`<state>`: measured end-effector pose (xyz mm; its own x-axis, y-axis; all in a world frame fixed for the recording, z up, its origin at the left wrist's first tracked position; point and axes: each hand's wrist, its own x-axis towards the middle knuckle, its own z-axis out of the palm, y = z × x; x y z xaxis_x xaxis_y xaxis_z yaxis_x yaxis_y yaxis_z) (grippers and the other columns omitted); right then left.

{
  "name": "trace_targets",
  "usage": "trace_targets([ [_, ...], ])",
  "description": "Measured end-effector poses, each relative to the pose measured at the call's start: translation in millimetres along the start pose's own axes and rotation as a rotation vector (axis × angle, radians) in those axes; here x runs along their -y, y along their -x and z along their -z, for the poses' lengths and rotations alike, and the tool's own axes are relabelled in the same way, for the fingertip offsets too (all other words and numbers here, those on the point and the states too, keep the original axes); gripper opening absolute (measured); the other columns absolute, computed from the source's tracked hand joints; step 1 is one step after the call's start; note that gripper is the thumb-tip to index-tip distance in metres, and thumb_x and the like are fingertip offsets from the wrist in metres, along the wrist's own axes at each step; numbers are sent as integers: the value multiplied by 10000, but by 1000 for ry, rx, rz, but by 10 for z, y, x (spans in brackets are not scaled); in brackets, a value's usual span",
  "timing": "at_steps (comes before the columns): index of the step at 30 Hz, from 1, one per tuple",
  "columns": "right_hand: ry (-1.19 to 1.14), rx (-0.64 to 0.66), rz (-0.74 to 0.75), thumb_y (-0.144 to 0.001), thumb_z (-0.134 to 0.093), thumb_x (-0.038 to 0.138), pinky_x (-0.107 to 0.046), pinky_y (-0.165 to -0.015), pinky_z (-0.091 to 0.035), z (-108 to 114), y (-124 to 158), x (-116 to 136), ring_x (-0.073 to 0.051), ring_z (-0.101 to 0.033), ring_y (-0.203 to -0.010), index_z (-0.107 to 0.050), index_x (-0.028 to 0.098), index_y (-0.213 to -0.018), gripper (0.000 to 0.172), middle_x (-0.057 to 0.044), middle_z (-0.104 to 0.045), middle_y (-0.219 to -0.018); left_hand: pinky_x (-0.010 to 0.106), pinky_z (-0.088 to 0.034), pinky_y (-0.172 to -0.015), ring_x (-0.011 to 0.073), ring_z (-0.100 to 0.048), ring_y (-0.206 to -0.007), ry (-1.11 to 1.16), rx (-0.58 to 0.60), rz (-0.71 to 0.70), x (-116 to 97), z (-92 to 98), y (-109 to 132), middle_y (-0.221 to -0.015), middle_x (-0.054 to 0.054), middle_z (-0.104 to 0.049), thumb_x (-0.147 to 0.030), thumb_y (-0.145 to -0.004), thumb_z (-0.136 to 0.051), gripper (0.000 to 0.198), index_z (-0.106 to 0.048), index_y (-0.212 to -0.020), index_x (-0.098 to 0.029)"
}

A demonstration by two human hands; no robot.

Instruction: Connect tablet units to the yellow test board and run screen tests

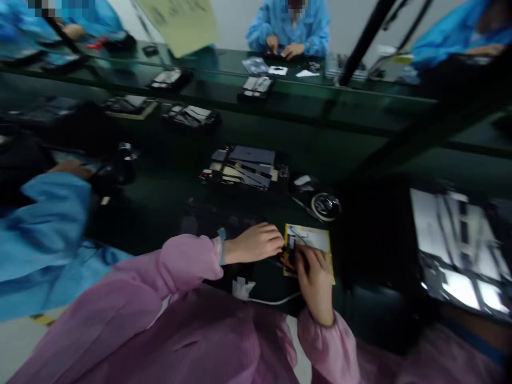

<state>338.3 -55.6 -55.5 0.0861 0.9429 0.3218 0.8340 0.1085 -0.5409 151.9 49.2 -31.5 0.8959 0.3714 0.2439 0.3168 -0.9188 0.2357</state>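
Observation:
My left hand (256,242) is curled, its fingertips pinched at the left edge of a yellow-backed sheet (316,238) lying on the dark green bench. My right hand (316,282) rests on the lower part of the same sheet, fingers bent around a small dark part (288,258) that I cannot make out. Both sleeves are pink. A blue band (222,245) sits on my left wrist. The picture is smeared by motion.
An opened device in a black tray (244,168) lies just beyond my hands. A tape roll (326,206) sits to its right. A stack of parts (460,250) fills the right side. A blue-sleeved person (48,224) works at my left; others sit across the bench (360,106).

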Motion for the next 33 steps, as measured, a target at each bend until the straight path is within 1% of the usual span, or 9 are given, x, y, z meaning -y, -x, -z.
trace_targets([
  [2, 15, 56, -31, -957, -443, 236, -435, -840, -431, 16, -43, 50, -268, -539, -946, -624, 206, -1084, 223, -88, -659, -987, 312, -442, -850, 179, -574, -923, 17, 10, 17, -3, 2, 17, -931, 48, -662, -261, -963, -488, 155, -597, -936, -152],
  [5, 0, 135, -16, -939, -466, 192, -424, -847, -432, 1, -88, 81, -266, -522, -961, -635, 203, -1072, 216, -89, -649, -1031, 321, -442, -842, 187, -573, -922, -3, 48, 3, -2, 10, 36, -941, 56, -652, -237, -964, -477, 151, -591, -932, -143],
  [9, -17, 150, -14, -918, -496, 175, -427, -852, -433, -36, -75, 72, -266, -509, -971, -645, 215, -1075, 220, -90, -630, -1064, 344, -446, -812, 198, -577, -908, -49, 85, 5, -12, 35, 77, -935, 68, -653, -230, -974, -444, 177, -591, -934, -140],
  [13, -62, 158, -41, -920, -516, 213, -430, -862, -430, -14, -77, 89, -267, -518, -978, -644, 210, -1070, 197, -94, -644, -1052, 344, -452, -847, 189, -586, -947, 23, 17, 40, -38, 93, 105, -960, 65, -664, -226, -981, -432, 179, -593, -969, -150],
  [16, -172, 176, -73, -924, -514, 224, -402, -847, -435, 26, -113, 135, -252, -555, -954, -645, 217, -1026, 167, -75, -667, -978, 325, -453, -865, 177, -587, -965, 97, -53, 41, -60, 134, 99, -988, 56, -672, -226, -979, -446, 161, -590, -959, -159],
  [19, -275, 148, -134, -920, -489, 196, -362, -817, -444, 41, -151, 172, -226, -589, -906, -634, 220, -979, 157, -55, -664, -914, 332, -446, -870, 186, -577, -970, 68, -57, 19, -83, 142, 66, -1003, 61, -666, -219, -972, -461, 146, -589, -979, -149],
  [24, -353, 129, -211, -897, -502, 197, -326, -780, -462, 23, -150, 153, -207, -592, -863, -585, 206, -935, 93, -52, -636, -895, 345, -427, -831, 208, -552, -941, -63, 44, -67, -120, 82, -14, -986, 68, -638, -138, -950, -456, 135, -591, -951, -142],
  [28, -239, 52, -214, -924, -437, 185, -340, -799, -448, 26, -79, 98, -215, -567, -881, -585, 208, -930, 150, -62, -633, -907, 341, -415, -772, 201, -546, -868, -77, 97, -5, -130, 25, -28, -914, 62, -624, -164, -959, -450, 139, -577, -909, -141],
  [33, -213, 79, -202, -926, -431, 186, -352, -806, -437, 12, -24, 59, -226, -558, -904, -599, 207, -942, 170, -68, -631, -936, 339, -409, -786, 198, -539, -879, -29, 92, 32, -137, 2, -20, -928, 62, -627, -178, -975, -421, 162, -570, -924, -140],
])
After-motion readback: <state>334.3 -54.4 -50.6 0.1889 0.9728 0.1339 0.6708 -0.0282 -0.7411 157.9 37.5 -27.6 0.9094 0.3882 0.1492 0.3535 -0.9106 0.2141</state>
